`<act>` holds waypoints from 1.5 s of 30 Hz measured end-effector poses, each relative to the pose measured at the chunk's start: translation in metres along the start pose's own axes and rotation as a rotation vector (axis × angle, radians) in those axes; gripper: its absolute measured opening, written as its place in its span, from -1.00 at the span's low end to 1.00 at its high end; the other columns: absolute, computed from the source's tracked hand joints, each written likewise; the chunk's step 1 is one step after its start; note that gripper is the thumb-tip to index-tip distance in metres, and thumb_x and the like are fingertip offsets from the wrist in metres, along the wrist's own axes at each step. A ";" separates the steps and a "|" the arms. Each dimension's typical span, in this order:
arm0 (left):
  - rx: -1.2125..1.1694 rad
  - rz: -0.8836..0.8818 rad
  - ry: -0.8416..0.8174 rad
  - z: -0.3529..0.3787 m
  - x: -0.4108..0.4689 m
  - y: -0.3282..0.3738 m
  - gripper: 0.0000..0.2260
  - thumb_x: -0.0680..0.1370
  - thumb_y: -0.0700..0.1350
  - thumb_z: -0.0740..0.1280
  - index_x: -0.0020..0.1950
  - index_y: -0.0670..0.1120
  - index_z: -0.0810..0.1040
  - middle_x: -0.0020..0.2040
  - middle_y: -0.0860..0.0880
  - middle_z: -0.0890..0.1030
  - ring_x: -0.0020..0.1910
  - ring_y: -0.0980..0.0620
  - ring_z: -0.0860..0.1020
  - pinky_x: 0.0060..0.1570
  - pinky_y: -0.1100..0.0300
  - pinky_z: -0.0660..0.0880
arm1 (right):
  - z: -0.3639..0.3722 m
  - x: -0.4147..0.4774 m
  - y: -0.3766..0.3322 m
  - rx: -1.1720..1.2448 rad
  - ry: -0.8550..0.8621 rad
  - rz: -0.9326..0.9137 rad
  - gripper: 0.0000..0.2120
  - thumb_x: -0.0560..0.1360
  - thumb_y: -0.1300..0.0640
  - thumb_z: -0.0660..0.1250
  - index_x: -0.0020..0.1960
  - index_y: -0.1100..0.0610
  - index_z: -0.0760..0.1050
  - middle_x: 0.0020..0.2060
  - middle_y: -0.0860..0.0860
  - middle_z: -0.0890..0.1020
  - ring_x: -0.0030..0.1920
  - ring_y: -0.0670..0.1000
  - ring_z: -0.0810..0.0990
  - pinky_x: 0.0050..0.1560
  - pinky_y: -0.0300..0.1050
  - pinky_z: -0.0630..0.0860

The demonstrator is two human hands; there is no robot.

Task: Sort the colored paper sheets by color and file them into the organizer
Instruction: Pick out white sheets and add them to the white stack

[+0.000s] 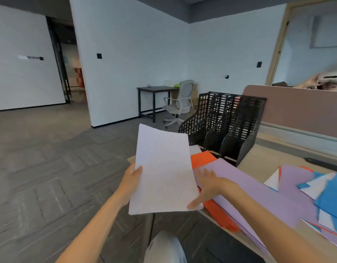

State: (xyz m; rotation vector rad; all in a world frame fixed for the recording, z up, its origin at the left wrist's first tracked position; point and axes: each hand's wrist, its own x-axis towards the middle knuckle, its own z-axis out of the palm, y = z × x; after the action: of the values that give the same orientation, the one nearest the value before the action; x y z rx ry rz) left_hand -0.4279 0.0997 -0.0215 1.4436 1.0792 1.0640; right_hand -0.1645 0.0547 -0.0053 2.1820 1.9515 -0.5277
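Observation:
My left hand (132,177) grips the left edge of a stack of white sheets (163,171), held up off the table's left corner. My right hand (209,185) has its fingers spread along the stack's right edge, thumb touching the lower right corner. Beneath lie an orange pile (202,158) and a purple pile (262,194) on the table. A black mesh organizer (238,128) with several upright slots stands behind them; its slots look empty. Mixed blue, white, purple and orange sheets (323,192) lie at the right.
The wooden table (277,160) runs to the right, with a brown partition (296,109) behind it. Open floor lies to the left. A desk (154,90) and office chair (178,103) stand far back by the wall. My knee (164,249) shows below.

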 end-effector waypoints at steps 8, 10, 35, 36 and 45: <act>-0.026 -0.067 0.074 -0.031 -0.011 -0.022 -0.74 0.68 -0.12 0.09 0.30 0.05 0.47 0.14 0.02 0.64 0.05 -0.03 0.64 -0.01 0.01 0.58 | -0.003 -0.014 0.002 -0.143 -0.078 0.010 0.12 0.33 -0.46 0.30 0.58 0.05 -0.23 0.57 0.10 -0.15 0.55 0.20 -0.09 0.49 0.22 0.09; -0.035 -0.077 0.086 -0.036 -0.012 -0.021 -0.75 0.68 -0.12 0.09 0.27 0.06 0.49 0.11 0.02 0.66 0.03 -0.03 0.65 -0.03 0.01 0.59 | -0.002 -0.015 0.001 -0.113 -0.051 0.022 0.10 0.36 -0.43 0.30 0.58 0.06 -0.22 0.57 0.10 -0.13 0.55 0.19 -0.07 0.49 0.20 0.10; -0.021 -0.174 0.095 0.028 0.019 0.006 -0.73 0.58 -0.27 0.06 0.09 -0.17 0.54 0.02 -0.17 0.63 -0.06 -0.14 0.59 -0.04 0.01 0.54 | -0.063 -0.051 0.023 0.005 0.550 0.208 -0.92 0.49 0.22 0.21 -0.12 0.20 0.30 0.06 0.21 0.51 0.08 0.26 0.51 -0.12 -0.04 0.41; 0.009 -0.185 0.074 0.039 0.027 0.006 -0.73 0.56 -0.26 0.06 0.11 -0.20 0.51 0.05 -0.18 0.61 -0.05 -0.13 0.57 -0.04 0.03 0.54 | -0.064 -0.050 0.024 0.005 0.546 0.207 -0.91 0.49 0.22 0.21 -0.12 0.19 0.28 0.07 0.21 0.51 0.08 0.26 0.52 -0.12 -0.04 0.41; 0.262 -0.318 0.011 0.113 0.065 0.008 -0.65 0.62 -0.22 0.05 0.41 -0.21 0.23 0.22 -0.19 0.43 0.16 -0.17 0.46 0.09 0.00 0.49 | -0.058 -0.044 0.022 -0.038 0.526 0.153 -0.82 0.50 0.21 0.19 0.08 0.23 0.38 0.10 0.21 0.49 0.12 0.27 0.50 -0.08 -0.01 0.42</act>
State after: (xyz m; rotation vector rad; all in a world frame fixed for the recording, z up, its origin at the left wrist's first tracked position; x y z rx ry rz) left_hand -0.3038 0.1386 -0.0213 1.4070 1.4426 0.7247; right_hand -0.1377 0.0319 0.0619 2.6093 1.9605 0.1254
